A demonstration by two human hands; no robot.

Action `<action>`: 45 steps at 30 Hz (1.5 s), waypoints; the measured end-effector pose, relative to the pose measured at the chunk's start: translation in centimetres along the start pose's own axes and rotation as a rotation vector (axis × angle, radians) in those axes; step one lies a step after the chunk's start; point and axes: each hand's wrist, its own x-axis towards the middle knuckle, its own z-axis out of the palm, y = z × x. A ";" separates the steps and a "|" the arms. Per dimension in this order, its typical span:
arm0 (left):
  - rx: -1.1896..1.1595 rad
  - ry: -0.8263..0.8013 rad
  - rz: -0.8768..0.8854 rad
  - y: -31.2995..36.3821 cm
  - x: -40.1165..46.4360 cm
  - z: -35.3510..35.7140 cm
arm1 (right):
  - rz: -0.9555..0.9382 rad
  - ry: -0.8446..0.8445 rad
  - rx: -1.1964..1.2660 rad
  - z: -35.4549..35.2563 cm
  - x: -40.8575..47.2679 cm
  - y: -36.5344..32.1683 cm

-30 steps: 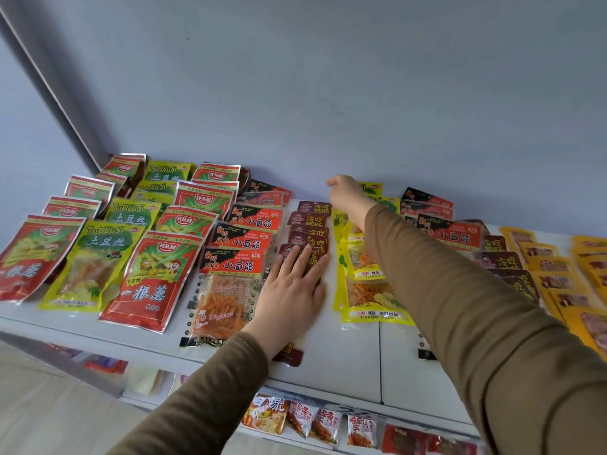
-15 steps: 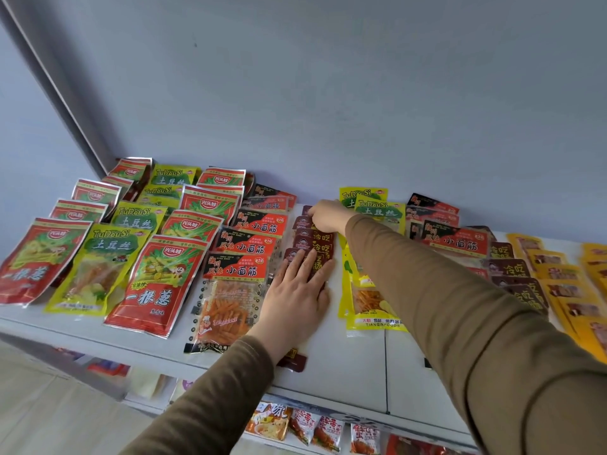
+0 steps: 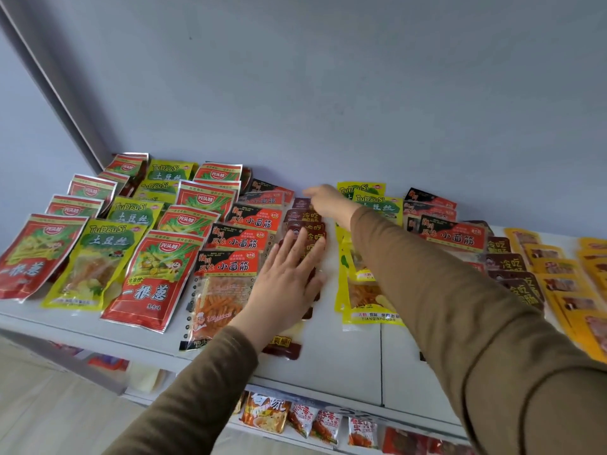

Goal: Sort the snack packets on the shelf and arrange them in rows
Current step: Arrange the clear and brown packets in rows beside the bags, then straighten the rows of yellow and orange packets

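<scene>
**Right hand swings back to the maroon row as the left keeps it pinned**

The right hand (image 3: 328,201) has come off the far end of the yellow-green foil packets (image 3: 368,257) and now sits at the far end of the narrow row of dark maroon snack packets (image 3: 303,224), fingers reaching toward the wall side. Whether those fingertips pinch a packet or only touch one, I cannot tell; they are blurred and partly turned away. The left hand (image 3: 289,280) stays flat on the near half of that same maroon row, fingers straight and slightly spread, palm pressing the overlapped packets down.

My reading: the maroon row is being squared up or topped off at its far end while the left hand stops it sliding. The sort looks well along.

Left of the maroon row lies a row of black-and-red packets with clear windows (image 3: 230,267), then red foil packets (image 3: 157,277) and yellow-green ones in alternating rows. Right of it, past the yellow-green row under the right sleeve, come more black-and-red packets, more maroon ones and a run of orange-yellow packets (image 3: 558,284).

All rest on a white shelf board (image 3: 345,356) against a pale blue-grey wall (image 3: 328,93). Below the shelf's front edge, a lower tier holds small mixed snack packets (image 3: 295,418).
</scene>
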 end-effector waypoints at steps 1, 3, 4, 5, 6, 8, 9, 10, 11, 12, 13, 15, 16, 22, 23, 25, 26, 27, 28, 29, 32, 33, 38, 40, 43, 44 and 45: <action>-0.045 0.061 0.007 -0.3 -0.5 -0.7 | 0.011 0.063 0.194 -0.7 -0.9 0.0; -0.083 0.205 -0.019 -1.3 -1.9 -2.0 | 0.039 0.182 0.563 -1.5 -3.3 0.1; -0.077 0.254 -0.061 -2.0 -2.8 -2.4 | 0.063 0.212 0.727 -1.5 -4.6 0.3; -0.066 0.268 -0.113 -2.5 -3.8 -2.7 | 0.091 0.221 0.868 -1.3 -5.9 0.5; -0.054 0.249 -0.156 -2.8 -4.7 -2.9 | 0.119 0.212 0.986 -0.9 -7.2 0.6; -0.009 0.152 -0.181 -2.6 -6.5 -2.6 | 0.160 0.140 1.165 0.7 -9.5 0.7; 0.021 0.102 -0.164 -2.1 -7.2 -2.3 | 0.179 0.097 1.213 1.6 -10.4 0.6; 0.052 0.055 -0.139 -1.5 -7.8 -1.9 | 0.202 0.070 1.231 2.5 -10.9 0.6; 0.084 0.010 -0.114 -0.8 -8.2 -1.4 | 0.225 0.063 1.243 3.3 -11.2 0.5; 0.115 -0.028 -0.100 -0.3 -8.4 -0.9 | 0.244 0.078 1.239 3.9 -11.2 0.7; 0.135 -0.056 -0.097 0.1 -8.6 -0.4 | 0.258 0.096 1.232 4.3 -11.3 0.7; 0.150 -0.083 -0.106 0.6 -8.7 0.2 | 0.275 0.113 1.215 5.0 -11.4 0.8; 0.156 -0.086 -0.109 0.7 -8.7 0.5 | 0.276 0.114 1.206 5.3 -11.4 0.8; 0.129 -0.079 -0.103 0.8 -8.5 1.1 | 0.275 0.108 1.131 5.9 -11.6 0.5; 0.126 -0.078 -0.105 0.8 -8.5 1.1 | 0.275 0.111 1.129 5.9 -11.7 0.5; 0.119 -0.067 -0.106 0.6 -8.5 1.1 | 0.262 0.115 1.144 6.0 -11.9 0.5; 0.106 -0.053 -0.110 0.5 -8.5 1.1 | 0.241 0.115 1.136 6.1 -12.1 0.6; 0.091 -0.042 -0.114 0.4 -8.5 1.0 | 0.222 0.113 1.108 6.3 -12.4 0.7; 0.086 -0.044 -0.117 0.3 -8.5 1.0 | 0.212 0.103 1.065 6.5 -12.8 0.8; 0.097 -0.060 -0.116 0.1 -8.6 1.0 | 0.210 0.086 1.033 6.7 -13.2 0.7; 0.123 -0.081 -0.108 0.1 -8.2 0.6 | 0.155 0.112 0.980 6.2 -14.8 0.5; 0.107 -0.054 -0.102 0.3 -7.8 0.2 | 0.113 0.149 0.952 5.6 -15.2 0.4; -0.065 0.052 -0.057 1.9 -4.5 -1.0 | 0.000 0.302 0.920 -0.2 -16.7 3.3; -0.103 0.059 -0.058 3.2 -2.9 -1.2 | 0.015 0.341 0.946 -3.2 -16.9 5.5; -0.114 0.037 -0.068 5.8 -0.6 -1.5 | 0.019 0.364 0.951 -6.1 -16.5 8.4; -0.102 0.021 -0.072 6.7 0.1 -1.5 | 0.020 0.341 0.921 -6.5 -16.2 9.2; -0.083 0.002 -0.075 7.7 0.7 -1.5 | 0.024 0.304 0.866 -6.7 -16.0 9.9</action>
